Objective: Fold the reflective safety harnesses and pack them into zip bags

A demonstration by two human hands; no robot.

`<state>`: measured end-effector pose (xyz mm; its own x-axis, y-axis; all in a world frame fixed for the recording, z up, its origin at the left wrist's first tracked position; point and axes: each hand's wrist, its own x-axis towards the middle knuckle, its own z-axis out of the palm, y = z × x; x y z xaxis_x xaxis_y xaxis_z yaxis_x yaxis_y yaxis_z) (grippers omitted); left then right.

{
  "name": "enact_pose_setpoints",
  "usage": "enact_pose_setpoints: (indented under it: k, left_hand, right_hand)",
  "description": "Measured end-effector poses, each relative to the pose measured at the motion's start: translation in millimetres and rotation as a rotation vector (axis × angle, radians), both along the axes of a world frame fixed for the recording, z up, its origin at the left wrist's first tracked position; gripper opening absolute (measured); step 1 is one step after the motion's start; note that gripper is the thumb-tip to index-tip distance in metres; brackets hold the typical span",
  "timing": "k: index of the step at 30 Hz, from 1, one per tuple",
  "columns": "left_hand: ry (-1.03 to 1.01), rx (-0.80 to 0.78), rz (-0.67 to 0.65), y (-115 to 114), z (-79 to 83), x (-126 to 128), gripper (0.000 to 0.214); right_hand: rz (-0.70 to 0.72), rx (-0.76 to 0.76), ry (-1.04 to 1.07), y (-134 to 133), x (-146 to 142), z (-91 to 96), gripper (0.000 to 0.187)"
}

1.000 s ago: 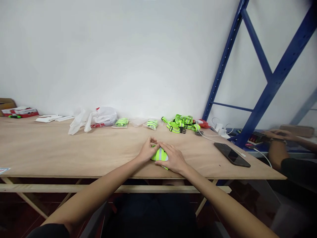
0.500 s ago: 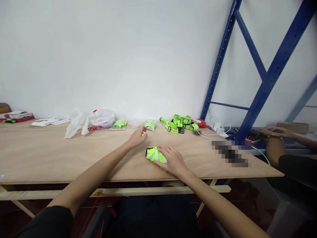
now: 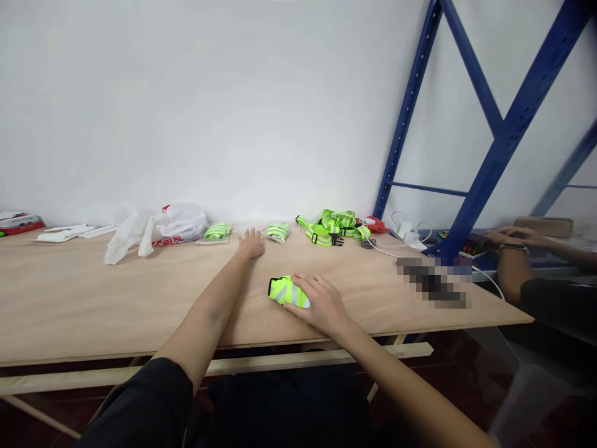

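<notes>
My right hand (image 3: 321,303) is wrapped over a rolled neon-yellow reflective vest (image 3: 282,290) with grey stripes and a black edge, resting on the table. Its left end sticks out past my fingers. My left hand (image 3: 250,244) reaches to the back of the table, fingers stretched out at the near edge of a clear plastic bag (image 3: 241,228). On either side of that hand are a bagged neon-striped bundle (image 3: 217,232) and another packed bundle (image 3: 278,232). Whether my left fingertips grip the clear bag cannot be made out.
A white plastic bag (image 3: 181,221) and white papers (image 3: 69,233) lie at the back left. Neon straps with black buckles (image 3: 333,227) are heaped at the back right, near cables, a white plug (image 3: 407,233) and a blue rack post (image 3: 480,165). Another person's hands (image 3: 517,235) are at far right.
My left hand has moved left and back, from beside the right-hand packed bundle to the clear bag. My right hand stays on the rolled vest. The view has shifted slightly.
</notes>
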<state>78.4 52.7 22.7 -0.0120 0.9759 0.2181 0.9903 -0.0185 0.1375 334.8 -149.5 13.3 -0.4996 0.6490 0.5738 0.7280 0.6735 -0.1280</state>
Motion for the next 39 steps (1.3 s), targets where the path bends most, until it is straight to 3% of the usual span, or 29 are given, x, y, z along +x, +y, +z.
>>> enact_pose_setpoints:
  k: [9,12,15,18,20,23,25,28,30,32,35,39]
  left_hand:
    - [0.086,0.048,0.106,0.1,15.8,-5.3,0.039]
    - [0.12,0.091,0.087,-7.7,35.2,-9.3,0.04]
    - [0.179,0.142,0.039,-22.0,67.3,-15.7,0.034]
    - [0.262,0.156,-0.023,-48.6,96.6,-18.3,0.031]
    - [0.308,0.152,-0.066,-76.4,104.1,-13.8,0.028]
    - [0.339,0.139,-0.167,-129.2,94.2,4.5,0.023]
    - [0.298,0.107,-0.311,-163.7,81.7,21.6,0.025]
    - [0.197,-0.064,-0.573,-196.1,72.0,44.2,0.06]
    - [0.185,-0.158,-0.706,-198.6,75.8,52.7,0.094]
    - [0.214,-0.261,-0.772,-187.2,84.2,55.7,0.122]
    - [0.293,-0.475,-0.707,-158.1,92.9,52.8,0.148]
    - [0.289,-0.602,-0.601,-126.7,84.0,43.6,0.157]
  right_hand:
    - [0.011,0.008,-0.014,-2.9,-0.8,-0.5,0.056]
    - [-0.005,-0.008,-0.038,-6.4,-0.6,1.8,0.056]
    - [-0.018,-0.06,-0.042,-8.1,2.2,4.5,0.062]
    - [0.011,-0.15,-0.014,-9.6,8.7,6.9,0.071]
    - [0.034,-0.219,-0.003,-12.0,14.4,8.6,0.075]
    - [0.045,-0.291,0.002,-17.3,23.7,11.2,0.075]
    - [0.041,-0.318,0.02,-19.8,30.9,12.0,0.071]
    - [0.013,-0.338,0.074,-18.7,44.6,10.6,0.064]
    - [-0.003,-0.341,0.124,-15.3,55.2,8.7,0.061]
    - [-0.001,-0.356,0.173,-11.3,65.4,7.1,0.06]
    - [0.012,-0.389,0.234,-6.8,76.1,6.2,0.059]
    - [0.028,-0.385,0.286,-4.1,80.2,5.2,0.057]
